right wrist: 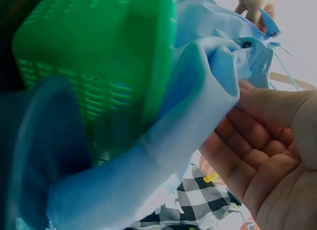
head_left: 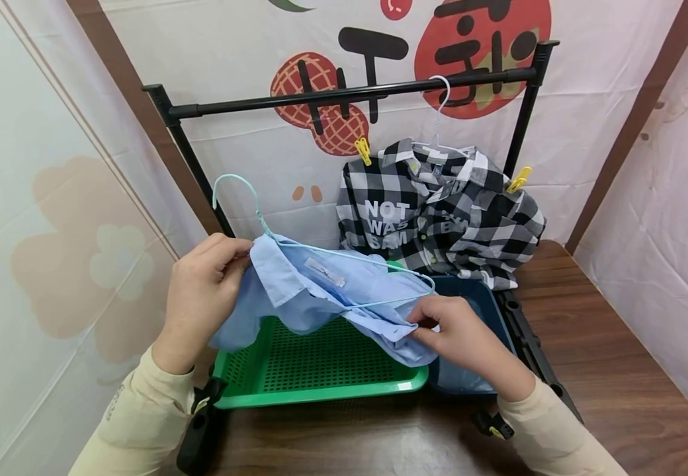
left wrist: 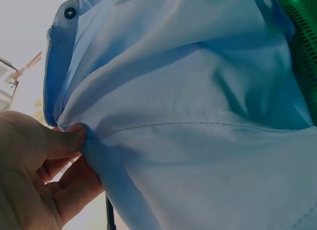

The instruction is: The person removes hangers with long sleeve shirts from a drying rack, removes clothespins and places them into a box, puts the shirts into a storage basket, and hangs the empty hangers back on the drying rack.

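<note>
A light blue collared shirt [head_left: 284, 291] is held up over the green basket, stretched between both hands. My left hand [head_left: 204, 291] pinches it by the collar, close to the neck of a pale mint wire hanger [head_left: 344, 253]. Lower and to the right, my right hand [head_left: 457, 327] pinches the shirt's front edge between thumb and fingers. One end of the hanger lies inside the open neck, while its right end shows above the cloth near my right hand. In the left wrist view, the thumb [left wrist: 69, 141] presses the blue fabric. A fold of the shirt [right wrist: 198, 101] hangs beside the right fingers.
Under the shirt stands a green perforated basket [head_left: 320, 393], with a dark blue bin [head_left: 493, 307] at its right. Behind, a black and white checked shirt [head_left: 391, 198] hangs on a white hanger [head_left: 438, 112] from a black rack [head_left: 320, 97], with yellow clips [head_left: 363, 151] at its shoulders.
</note>
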`<state>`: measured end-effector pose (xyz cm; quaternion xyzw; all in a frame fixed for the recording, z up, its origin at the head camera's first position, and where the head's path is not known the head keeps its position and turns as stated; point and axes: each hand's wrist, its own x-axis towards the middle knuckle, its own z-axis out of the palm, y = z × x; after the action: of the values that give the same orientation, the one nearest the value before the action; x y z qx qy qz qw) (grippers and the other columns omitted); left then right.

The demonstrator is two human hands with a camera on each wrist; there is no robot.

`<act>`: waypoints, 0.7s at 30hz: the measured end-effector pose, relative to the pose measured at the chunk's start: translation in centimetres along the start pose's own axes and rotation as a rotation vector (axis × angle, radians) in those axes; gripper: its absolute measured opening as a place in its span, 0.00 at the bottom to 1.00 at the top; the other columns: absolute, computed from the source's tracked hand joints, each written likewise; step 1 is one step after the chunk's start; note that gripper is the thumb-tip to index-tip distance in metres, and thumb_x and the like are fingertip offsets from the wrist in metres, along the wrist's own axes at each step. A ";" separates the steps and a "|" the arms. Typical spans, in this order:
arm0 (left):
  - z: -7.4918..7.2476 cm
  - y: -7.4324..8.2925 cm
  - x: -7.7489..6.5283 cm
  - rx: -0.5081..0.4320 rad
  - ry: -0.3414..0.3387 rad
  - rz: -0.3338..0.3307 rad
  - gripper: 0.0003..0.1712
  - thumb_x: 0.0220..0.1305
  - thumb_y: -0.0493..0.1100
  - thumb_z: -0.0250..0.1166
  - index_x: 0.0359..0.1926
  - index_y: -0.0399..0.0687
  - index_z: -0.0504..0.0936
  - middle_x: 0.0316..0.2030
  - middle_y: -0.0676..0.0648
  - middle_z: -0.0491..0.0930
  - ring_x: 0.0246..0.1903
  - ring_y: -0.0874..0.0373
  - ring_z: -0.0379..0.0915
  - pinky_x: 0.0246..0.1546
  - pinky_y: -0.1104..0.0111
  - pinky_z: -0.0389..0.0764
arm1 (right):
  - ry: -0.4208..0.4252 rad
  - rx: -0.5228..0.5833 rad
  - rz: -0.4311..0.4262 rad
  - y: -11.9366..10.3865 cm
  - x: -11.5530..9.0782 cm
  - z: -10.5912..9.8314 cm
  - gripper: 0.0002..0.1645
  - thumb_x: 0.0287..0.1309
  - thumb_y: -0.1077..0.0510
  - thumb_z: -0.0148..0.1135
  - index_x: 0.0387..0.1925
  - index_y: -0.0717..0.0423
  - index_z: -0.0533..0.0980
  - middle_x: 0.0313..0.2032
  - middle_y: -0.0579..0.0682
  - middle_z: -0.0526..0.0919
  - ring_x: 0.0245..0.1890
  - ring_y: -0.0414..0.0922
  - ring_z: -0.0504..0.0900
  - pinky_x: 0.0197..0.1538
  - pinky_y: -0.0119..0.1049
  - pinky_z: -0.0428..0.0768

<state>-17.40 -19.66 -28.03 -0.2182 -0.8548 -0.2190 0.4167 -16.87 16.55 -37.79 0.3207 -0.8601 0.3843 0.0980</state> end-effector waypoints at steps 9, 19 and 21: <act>0.3 0.4 0.1 -0.022 -0.004 -0.013 0.11 0.57 0.30 0.66 0.34 0.51 0.87 0.28 0.55 0.80 0.27 0.66 0.68 0.30 0.78 0.66 | -0.091 0.006 -0.110 0.1 0.0 1.0 0.10 0.54 0.62 0.70 0.34 0.43 0.81 0.33 0.35 0.83 0.34 0.31 0.79 0.36 0.33 0.82; 0.6 0.4 0.3 -0.033 -0.029 -0.046 0.10 0.56 0.29 0.67 0.34 0.48 0.86 0.28 0.54 0.79 0.28 0.65 0.70 0.32 0.77 0.68 | -0.196 -0.082 -0.161 0.3 0.2 0.4 0.11 0.61 0.57 0.64 0.45 0.42 0.81 0.41 0.33 0.81 0.40 0.30 0.78 0.41 0.32 0.80; 0.6 0.3 0.3 -0.026 -0.032 -0.052 0.10 0.56 0.29 0.67 0.34 0.49 0.86 0.28 0.54 0.79 0.28 0.65 0.70 0.32 0.77 0.67 | -0.208 -0.104 -0.149 0.4 0.1 -0.2 0.12 0.62 0.55 0.63 0.47 0.41 0.80 0.43 0.33 0.81 0.42 0.30 0.78 0.44 0.32 0.80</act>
<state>-17.78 -19.01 -28.03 -0.2048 -0.8639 -0.2371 0.3942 -17.21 16.81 -37.82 0.4162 -0.8583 0.2956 0.0532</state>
